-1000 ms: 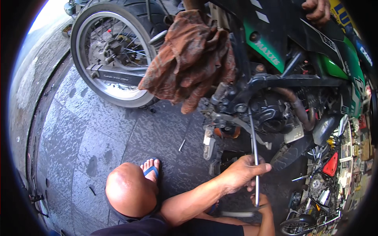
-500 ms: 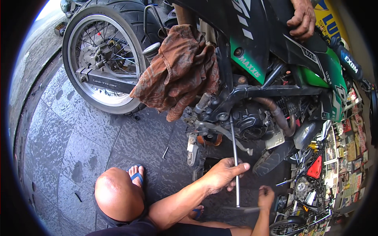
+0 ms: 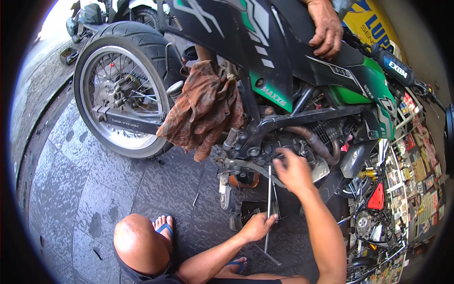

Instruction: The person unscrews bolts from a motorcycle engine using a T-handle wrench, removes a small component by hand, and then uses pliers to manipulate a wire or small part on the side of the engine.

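My left hand is closed around the shaft of a T-handle wrench. The wrench stands nearly upright in the picture, its crossbar at the lower end and its tip just below the engine. Up at the engine of a black and green motorcycle, my right hand has its thumb and forefinger apart. Those fingers are slightly blurred, and I make out nothing between them. The wrench tip appears apart from the engine, to the left of my right hand.
Another person's hand rests on the motorcycle's upper side. A reddish-brown rag hangs ahead of the rear wheel. A small bent metal tool lies on the tiled floor. A second motorcycle with a red panel stands at right.
My right hand has moved up from beside the wrench's crossbar to the engine. My left hand has drawn the wrench down, away from the engine. The view has shifted a little.
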A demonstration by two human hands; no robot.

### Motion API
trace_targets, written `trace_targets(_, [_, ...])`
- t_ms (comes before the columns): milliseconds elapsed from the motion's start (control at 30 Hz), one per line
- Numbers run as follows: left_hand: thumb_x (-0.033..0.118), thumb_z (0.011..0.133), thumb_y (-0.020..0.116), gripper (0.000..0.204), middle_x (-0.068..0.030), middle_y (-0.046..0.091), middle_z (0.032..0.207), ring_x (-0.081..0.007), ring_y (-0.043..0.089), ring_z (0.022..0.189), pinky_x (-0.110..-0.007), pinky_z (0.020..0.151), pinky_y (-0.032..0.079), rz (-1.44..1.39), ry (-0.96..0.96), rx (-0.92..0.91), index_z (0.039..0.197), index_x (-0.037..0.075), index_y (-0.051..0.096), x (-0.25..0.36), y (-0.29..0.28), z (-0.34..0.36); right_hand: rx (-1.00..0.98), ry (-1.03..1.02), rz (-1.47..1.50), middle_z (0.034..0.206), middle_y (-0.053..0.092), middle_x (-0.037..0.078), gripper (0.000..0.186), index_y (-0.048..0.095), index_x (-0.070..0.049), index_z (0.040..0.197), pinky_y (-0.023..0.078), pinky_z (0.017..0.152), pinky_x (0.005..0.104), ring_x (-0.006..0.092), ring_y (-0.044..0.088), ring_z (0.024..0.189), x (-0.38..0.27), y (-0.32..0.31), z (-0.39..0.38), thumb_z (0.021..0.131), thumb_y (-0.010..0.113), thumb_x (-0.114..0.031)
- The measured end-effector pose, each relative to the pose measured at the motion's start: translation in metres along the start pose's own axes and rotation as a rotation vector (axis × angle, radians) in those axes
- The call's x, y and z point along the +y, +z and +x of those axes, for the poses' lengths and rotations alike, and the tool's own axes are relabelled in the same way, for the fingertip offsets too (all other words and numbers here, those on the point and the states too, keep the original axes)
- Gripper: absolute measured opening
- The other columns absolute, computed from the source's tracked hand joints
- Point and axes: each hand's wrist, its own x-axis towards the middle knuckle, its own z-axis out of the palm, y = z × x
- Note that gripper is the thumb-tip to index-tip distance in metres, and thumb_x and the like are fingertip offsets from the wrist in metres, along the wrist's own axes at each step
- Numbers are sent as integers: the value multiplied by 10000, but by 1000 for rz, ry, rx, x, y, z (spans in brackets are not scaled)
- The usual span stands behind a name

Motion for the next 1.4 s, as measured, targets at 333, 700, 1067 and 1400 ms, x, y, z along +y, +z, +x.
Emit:
trace_targets(333, [460,998,521,590,-353,655,874,-501,652,911,-545,815,517,419,-129,-76,868,-97,667,-44,19,-7,27,-52,-381,723,695,232,196,595,-30,1019,572,660,507,399,716,708,3,65,24,889,597,-178])
trace_targets(700, [418,975,509,471,-242,685,1145,-388,662,1092,-480,895,549,1020,-197,-575,1134,16,698,-104,15,-18,216,18,33,681,685,192,200,566,-60,945,551,573,500,396,689,622,-4,58,-44,852,668,-204])
trace_targets(1067, [311,959,538,352,-97,660,1301,-255,635,1206,-392,945,539,1221,-733,-473,1235,165,700,-238,-2,-86,-434,565,35,1036,716,190,307,680,-109,1057,527,899,493,385,675,1021,133,145,-184,811,706,-292])
trace_targets(1400, [411,951,524,410,-188,712,1088,-365,688,1026,-478,887,546,1363,-158,-398,990,64,740,-160,-6,-28,-265,650,158,1028,725,185,281,748,-89,1000,550,879,444,341,692,1014,212,138,-145,863,666,-320])
